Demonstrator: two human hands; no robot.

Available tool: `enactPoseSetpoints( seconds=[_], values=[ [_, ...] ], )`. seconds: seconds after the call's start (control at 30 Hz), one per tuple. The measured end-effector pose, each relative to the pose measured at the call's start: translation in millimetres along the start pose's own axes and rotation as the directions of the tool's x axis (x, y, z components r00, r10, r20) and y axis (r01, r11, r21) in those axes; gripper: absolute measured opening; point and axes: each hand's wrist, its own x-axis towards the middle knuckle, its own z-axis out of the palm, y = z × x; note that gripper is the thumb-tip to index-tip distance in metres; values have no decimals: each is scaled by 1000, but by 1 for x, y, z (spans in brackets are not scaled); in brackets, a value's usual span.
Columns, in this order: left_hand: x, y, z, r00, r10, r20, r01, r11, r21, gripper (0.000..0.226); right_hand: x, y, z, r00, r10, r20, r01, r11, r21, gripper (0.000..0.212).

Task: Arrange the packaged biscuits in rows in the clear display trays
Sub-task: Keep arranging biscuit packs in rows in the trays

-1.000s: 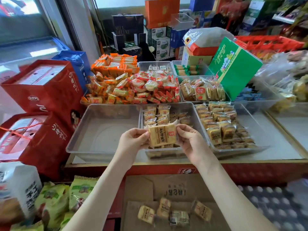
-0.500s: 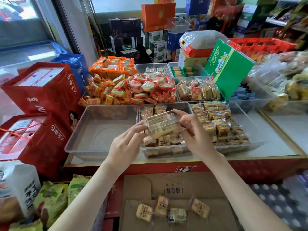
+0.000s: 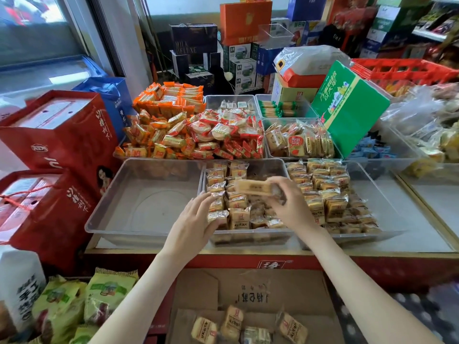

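Note:
My right hand (image 3: 289,204) grips a stack of tan packaged biscuits (image 3: 253,187) and holds it flat over the middle clear tray (image 3: 248,238). That tray holds rows of the same biscuit packets (image 3: 238,214). My left hand (image 3: 196,219) has straight fingers that touch the packets at the tray's left front. The right clear tray (image 3: 387,194) is partly filled with similar packets (image 3: 325,192). The left clear tray (image 3: 139,202) has nothing in it.
A cardboard box (image 3: 248,294) below the counter holds several loose biscuit packets (image 3: 233,324). Red gift boxes (image 3: 57,145) stand at the left. Trays of orange and red snacks (image 3: 193,135) sit behind. A green carton (image 3: 350,108) leans at the back right.
The biscuit stack moved from the near edge forward over the middle tray and turned flat. My left hand let go of it and dropped onto the packets at the tray's left.

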Motion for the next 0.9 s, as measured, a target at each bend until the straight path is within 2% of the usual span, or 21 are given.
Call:
enactPoseSetpoints(
  seconds=[0.03,0.1,0.27,0.4,0.47,0.53,0.63,0.73,0.83,0.9],
  values=[
    [2,-5,9,997,-42,58,40,999,31,64,7,13,-1,993,108,39,-109,994,4,28],
    [9,-14,26,980,-126,157,114,990,85,73,25,45,3,972,221,80,-213,971,-107,31],
    [18,-25,81,929,-239,281,199,966,164,96,73,115,43,922,318,222,-264,934,-241,38],
    [6,-38,114,896,-295,332,209,940,271,75,107,151,88,897,303,321,-241,945,-220,40],
    [2,-42,121,904,-298,306,203,930,306,67,119,163,106,891,331,310,-274,938,-212,46],
    [4,-43,124,915,-282,288,184,928,325,66,128,173,116,887,386,255,-315,908,-278,53],
    [5,-44,126,915,-293,275,190,919,346,66,134,177,116,905,390,167,-296,862,-413,59],
    [3,-38,126,907,-339,249,249,910,330,65,124,169,105,910,381,160,-306,882,-357,62],
    [-3,-23,127,905,-368,215,293,903,313,62,108,159,92,933,252,256,-166,934,-316,62],
    [-4,-14,127,910,-344,233,261,910,322,62,104,156,88,915,184,360,-48,934,-355,65]
  ],
)
